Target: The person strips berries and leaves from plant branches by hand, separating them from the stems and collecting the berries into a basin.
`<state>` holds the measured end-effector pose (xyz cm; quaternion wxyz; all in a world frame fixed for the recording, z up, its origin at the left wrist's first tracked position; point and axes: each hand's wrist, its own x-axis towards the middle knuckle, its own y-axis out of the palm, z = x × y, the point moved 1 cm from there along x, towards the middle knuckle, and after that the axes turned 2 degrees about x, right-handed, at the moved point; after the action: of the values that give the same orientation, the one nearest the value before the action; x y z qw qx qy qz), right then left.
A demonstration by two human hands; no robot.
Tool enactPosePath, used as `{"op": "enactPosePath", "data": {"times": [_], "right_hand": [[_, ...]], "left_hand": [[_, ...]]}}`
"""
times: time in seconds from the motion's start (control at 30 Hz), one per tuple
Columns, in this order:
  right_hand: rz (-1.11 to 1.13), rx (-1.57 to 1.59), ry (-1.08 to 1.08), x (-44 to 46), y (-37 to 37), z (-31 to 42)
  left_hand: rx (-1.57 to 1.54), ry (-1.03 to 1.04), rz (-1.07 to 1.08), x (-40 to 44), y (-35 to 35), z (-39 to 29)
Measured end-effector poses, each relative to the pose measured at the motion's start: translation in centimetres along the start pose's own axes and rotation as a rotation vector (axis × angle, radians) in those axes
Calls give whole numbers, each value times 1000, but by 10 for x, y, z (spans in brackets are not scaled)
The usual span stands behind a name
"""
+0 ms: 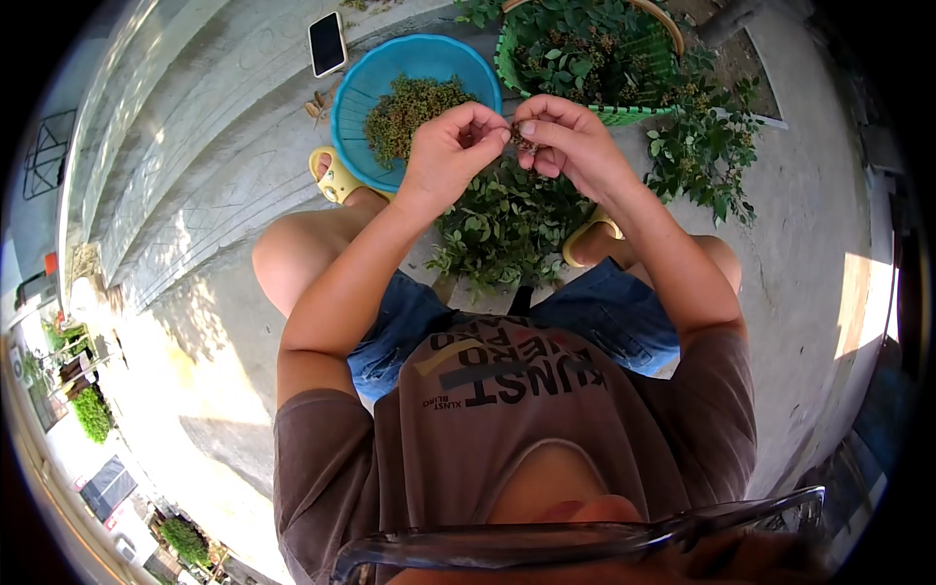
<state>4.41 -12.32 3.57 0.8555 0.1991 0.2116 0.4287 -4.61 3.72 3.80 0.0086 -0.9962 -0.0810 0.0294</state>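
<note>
On my head view, the widest open room is the bare concrete (814, 210) on the right, past the leafy branches (704, 151) that spill beside the basket. To the left, steps (175, 156) curve away, their edges running in long pale lines. Nearer in, my room is tight: the blue basin (346, 122) and the green basket (629, 115) stand side by side, and I can't tell whether their rims touch. A pile of cut greenery (512, 229) fills the ground between two yellow clogs (336, 178), below the hands.

The small brown sprig (525, 141) is up between the hands, in front of the gap between the two containers. I read the right hand (573, 141) as holding it, thumb pressed to the fingers. The left hand (448, 151) has thumb and forefinger drawn narrow at the sprig's edge; whether they grip part of it, I can't tell. That hand overlaps the basin's rim in my view, next to a heap of greenish-brown sprigs (409, 115) inside. A phone (328, 44) lies beyond the basin's left side, near its rim.

For writing, the brown shirt (439, 458) gives me "KUNST" in large dark letters; the other lettering around it I can read only in part.
</note>
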Motion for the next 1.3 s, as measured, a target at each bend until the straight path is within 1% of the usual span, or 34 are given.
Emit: {"op": "enactPosePath", "data": {"times": [0.07,0.2,0.27,0.6,0.67,0.7,0.77,0.8,0.87,0.9,0.97,1.0,1.07,1.1,1.17,1.2,1.27,1.3], "right_hand": [[0,46,-10,0,-2,-1],[-2,2,-16,1,-2,-2],[-7,-124,-16,2,-3,-3],[21,-316,-10,1,0,1],[20,-317,-22,1,0,0],[18,-316,-22,1,0,0],[3,-285,21,1,1,-1],[1,-284,20,1,1,-2],[-14,-200,50,2,2,-4],[-15,-200,49,2,3,-4],[-27,-165,63,0,5,-3],[-26,-166,62,0,5,-3],[18,-197,21,-1,4,-2],[18,-197,20,-1,3,-2],[41,-175,31,-2,3,-2],[41,-175,31,-2,3,-1],[76,-121,73,-3,2,0],[77,-121,73,-3,1,-1]], "left_hand": [[-4,6,-6,0,-2,1],[-13,20,-13,-1,-1,0],[8,32,-15,-2,-1,-1],[45,37,-12,-3,2,1],[251,172,-66,-3,2,1],[251,171,-64,-3,3,-2],[572,446,-89,-5,6,-14],[572,446,-88,-3,5,-12],[739,773,-146,-1,6,-9],[738,774,-145,-3,7,-11],[505,422,-95,-7,7,-14],[506,424,-95,-6,7,-12],[-28,2,-27,-4,6,2],[-27,3,-27,-3,5,4],[-394,-199,74,-2,4,7],[-393,-199,73,-2,4,5],[-503,-292,99,-2,4,1],[-503,-292,97,-2,3,1]]}}
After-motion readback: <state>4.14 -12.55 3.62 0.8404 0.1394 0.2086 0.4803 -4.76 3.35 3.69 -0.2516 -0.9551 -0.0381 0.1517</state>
